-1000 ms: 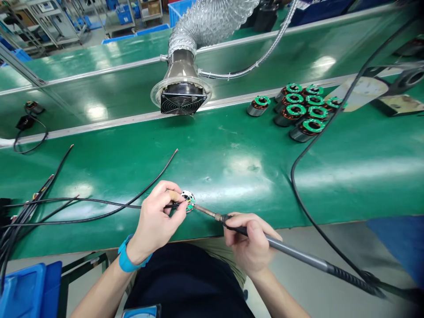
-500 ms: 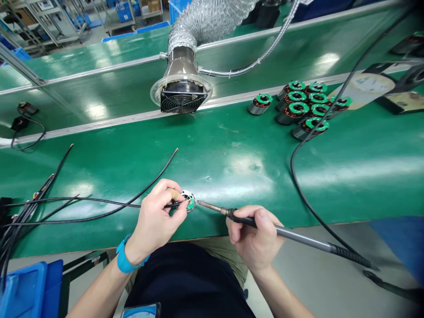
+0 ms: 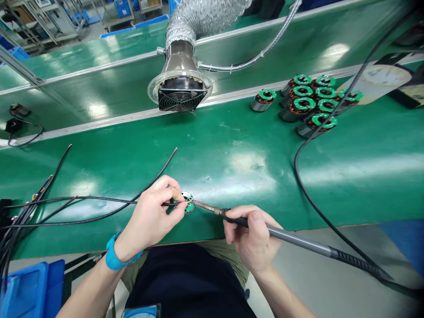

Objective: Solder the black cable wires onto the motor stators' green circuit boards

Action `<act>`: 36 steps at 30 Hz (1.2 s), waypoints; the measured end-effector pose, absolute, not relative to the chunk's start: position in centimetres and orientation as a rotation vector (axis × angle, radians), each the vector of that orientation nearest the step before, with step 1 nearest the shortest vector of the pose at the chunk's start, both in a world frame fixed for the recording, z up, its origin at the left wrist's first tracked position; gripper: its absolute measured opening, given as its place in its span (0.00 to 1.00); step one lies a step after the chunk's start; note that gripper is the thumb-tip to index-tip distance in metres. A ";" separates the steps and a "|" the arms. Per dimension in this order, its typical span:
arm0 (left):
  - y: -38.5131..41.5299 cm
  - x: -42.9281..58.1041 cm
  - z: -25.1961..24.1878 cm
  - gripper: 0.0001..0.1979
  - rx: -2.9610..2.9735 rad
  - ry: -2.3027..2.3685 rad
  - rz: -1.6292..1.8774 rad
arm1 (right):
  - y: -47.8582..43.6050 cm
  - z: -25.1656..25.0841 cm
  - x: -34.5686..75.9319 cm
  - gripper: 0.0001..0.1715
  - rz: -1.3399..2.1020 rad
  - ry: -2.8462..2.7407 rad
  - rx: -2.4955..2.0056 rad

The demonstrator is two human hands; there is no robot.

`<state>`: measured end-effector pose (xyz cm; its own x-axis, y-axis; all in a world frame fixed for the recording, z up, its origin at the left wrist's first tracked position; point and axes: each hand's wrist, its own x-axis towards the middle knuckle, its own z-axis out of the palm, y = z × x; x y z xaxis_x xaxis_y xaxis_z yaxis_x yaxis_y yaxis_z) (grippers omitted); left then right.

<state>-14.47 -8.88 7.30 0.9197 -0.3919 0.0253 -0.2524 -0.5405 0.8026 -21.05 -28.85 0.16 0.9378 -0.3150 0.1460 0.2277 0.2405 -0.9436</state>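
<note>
My left hand [image 3: 159, 207] pinches the end of a black cable [image 3: 115, 202], whose thin coloured wires reach onto a small round green circuit board [image 3: 189, 208]. The board sits at the left fingertips, partly covered by them. In my right hand [image 3: 253, 234] is a soldering iron [image 3: 291, 238], gripped like a pen. Its metal tip points left and meets the board beside the wire ends; whether it touches a wire is too small to tell.
A fume extractor hood with a fan [image 3: 182, 98] hangs beyond my hands. Several motor stators [image 3: 304, 105] with green tops stand at the back right. More black cables [image 3: 29, 212] lie at left, above a blue bin [image 3: 24, 287]. The iron's cord [image 3: 306, 192] loops along the right.
The soldering iron's tip has moved slightly left, further over the board. My left hand still pinches the cable, and the view has shifted a little.
</note>
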 end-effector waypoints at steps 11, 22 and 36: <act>-9.1 -13.8 8.0 0.07 2.206 -0.432 -0.286 | -29.4 1.0 -20.4 0.22 -0.363 0.064 -1.285; -9.6 -14.2 8.4 0.08 2.245 -0.397 -0.281 | -29.6 0.6 -21.0 0.21 -0.424 0.016 -1.387; -9.5 -13.9 8.6 0.08 2.277 -0.401 -0.324 | -29.5 0.6 -20.6 0.21 -0.396 0.015 -1.252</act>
<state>-13.94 -9.53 8.58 0.9176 -0.3835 -0.1047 -0.1834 -0.6419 0.7445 -20.61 -29.52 0.63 0.9321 -0.2999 0.2030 0.2835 0.2552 -0.9244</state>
